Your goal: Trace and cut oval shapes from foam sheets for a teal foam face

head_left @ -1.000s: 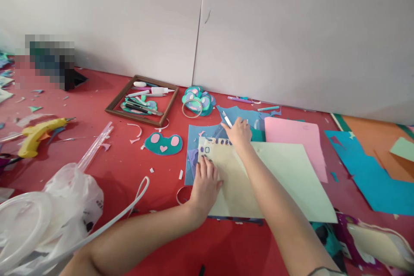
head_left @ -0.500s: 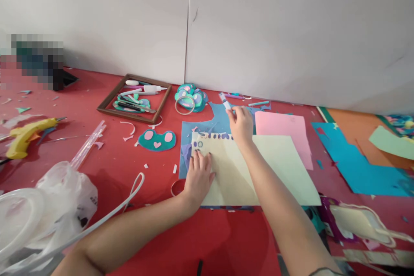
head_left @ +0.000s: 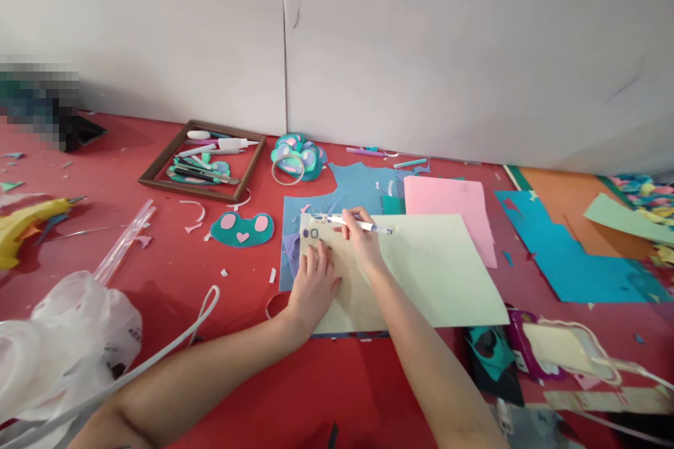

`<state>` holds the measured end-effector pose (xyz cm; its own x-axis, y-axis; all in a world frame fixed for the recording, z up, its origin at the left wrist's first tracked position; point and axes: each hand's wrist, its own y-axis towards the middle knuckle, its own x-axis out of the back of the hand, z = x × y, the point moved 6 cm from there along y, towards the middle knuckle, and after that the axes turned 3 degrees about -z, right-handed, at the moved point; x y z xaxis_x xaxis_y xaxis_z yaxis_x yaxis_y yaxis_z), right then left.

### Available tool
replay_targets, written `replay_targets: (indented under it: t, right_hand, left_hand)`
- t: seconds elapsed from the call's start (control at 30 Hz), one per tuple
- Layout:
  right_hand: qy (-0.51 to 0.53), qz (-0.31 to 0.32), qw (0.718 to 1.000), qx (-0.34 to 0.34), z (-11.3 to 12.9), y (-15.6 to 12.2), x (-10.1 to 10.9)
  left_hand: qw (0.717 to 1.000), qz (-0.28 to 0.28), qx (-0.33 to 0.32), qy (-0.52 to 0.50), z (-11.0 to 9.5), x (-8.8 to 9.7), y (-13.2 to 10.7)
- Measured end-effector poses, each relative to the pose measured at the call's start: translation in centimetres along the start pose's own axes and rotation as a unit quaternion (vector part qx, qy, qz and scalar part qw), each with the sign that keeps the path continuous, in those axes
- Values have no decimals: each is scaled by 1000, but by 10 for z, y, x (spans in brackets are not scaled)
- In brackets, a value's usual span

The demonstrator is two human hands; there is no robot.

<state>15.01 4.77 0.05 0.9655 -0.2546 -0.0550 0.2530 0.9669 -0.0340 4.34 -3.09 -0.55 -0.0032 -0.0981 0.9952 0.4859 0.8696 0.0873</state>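
A pale yellow-green sheet lies over blue foam pieces on the red table. My left hand rests on its left part, fingers spread flat, holding nothing. Between the fingers of my right hand is a white pen, its tip pointing left at the sheet's top left corner. Small drawn outlines show there, and my right hand hides part of the top edge. Left of the sheet lies a teal foam face shape with pink ovals and a heart.
A brown frame holding pens and cutters stands behind, beside stacked teal cut-outs. Pink, blue and orange sheets lie right. A yellow glue gun, plastic bag and white cable are left.
My right hand has come down and left, bringing the pen from above the far edge to the sheet's top left. My left hand stays on the sheet. The view has shifted slightly right.
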Motion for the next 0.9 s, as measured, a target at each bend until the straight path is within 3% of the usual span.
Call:
replay_targets:
  t: [0.3, 0.63, 0.9]
  right_hand:
    - [-88, 13, 996, 25, -9, -2, -4]
    - [-87, 34, 994, 51, -3, -8, -5]
    - [-126, 11, 990, 64, -9, -3, -3]
  left_hand:
    - [1000, 11, 10, -7, 0, -2, -2]
    - [1000, 18, 6, 2, -1, 2, -3]
    - [1000, 5, 3, 13, -3, 1, -5]
